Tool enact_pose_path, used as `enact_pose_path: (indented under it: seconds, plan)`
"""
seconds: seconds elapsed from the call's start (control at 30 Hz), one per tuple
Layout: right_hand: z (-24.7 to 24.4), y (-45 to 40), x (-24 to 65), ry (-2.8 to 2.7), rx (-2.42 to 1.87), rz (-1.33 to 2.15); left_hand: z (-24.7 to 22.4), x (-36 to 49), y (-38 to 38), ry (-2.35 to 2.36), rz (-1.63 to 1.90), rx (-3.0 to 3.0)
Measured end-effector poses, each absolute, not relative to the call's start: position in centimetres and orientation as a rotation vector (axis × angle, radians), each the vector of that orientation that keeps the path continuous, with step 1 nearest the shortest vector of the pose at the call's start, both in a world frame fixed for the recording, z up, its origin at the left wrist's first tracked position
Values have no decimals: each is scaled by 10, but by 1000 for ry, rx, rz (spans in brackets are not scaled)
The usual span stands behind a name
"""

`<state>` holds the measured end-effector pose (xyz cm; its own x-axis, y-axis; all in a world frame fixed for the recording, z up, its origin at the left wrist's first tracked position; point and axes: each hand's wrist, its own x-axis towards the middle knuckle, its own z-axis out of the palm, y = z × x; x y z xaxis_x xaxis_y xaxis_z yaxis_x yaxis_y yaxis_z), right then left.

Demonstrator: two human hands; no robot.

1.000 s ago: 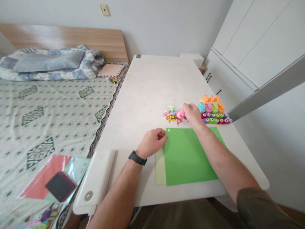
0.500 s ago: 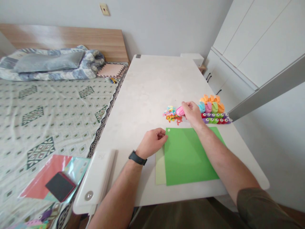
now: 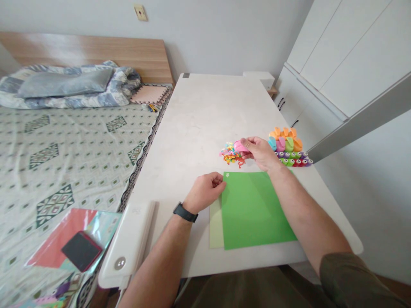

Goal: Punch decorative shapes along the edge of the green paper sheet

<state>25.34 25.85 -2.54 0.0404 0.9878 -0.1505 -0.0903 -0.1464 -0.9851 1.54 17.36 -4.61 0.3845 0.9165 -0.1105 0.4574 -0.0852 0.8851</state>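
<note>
White table [image 3: 208, 107]: my right fingers [image 3: 249, 145] pinch pink punch [image 3: 238, 146]; left fingers [image 3: 219, 188] curled by green paper [image 3: 253, 214], grip unclear; far-left flower [image 3: 227, 175] done, visible rest plain.

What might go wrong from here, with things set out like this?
The pink punch in the right hand is right by the colourful cut-outs and might scatter them. The left hand, at the corner of the green sheet, could nudge it askew over the pale sheet.
</note>
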Motion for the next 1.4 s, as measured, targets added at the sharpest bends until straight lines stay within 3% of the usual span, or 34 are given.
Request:
enact_pose_path:
  seconds: [0.23, 0.67, 1.4]
  plan:
    - [-20, 256, 259, -1074, -1235, 1423, -49, 15, 174, 1219, 619, 1712]
    - [-32, 260, 263, -1222, -1620, 1191, -47, 16, 174, 1224, 581, 1731]
    - [-40, 264, 262, -1115, -1566, 1136, -50, 16, 175, 1230, 579, 1720]
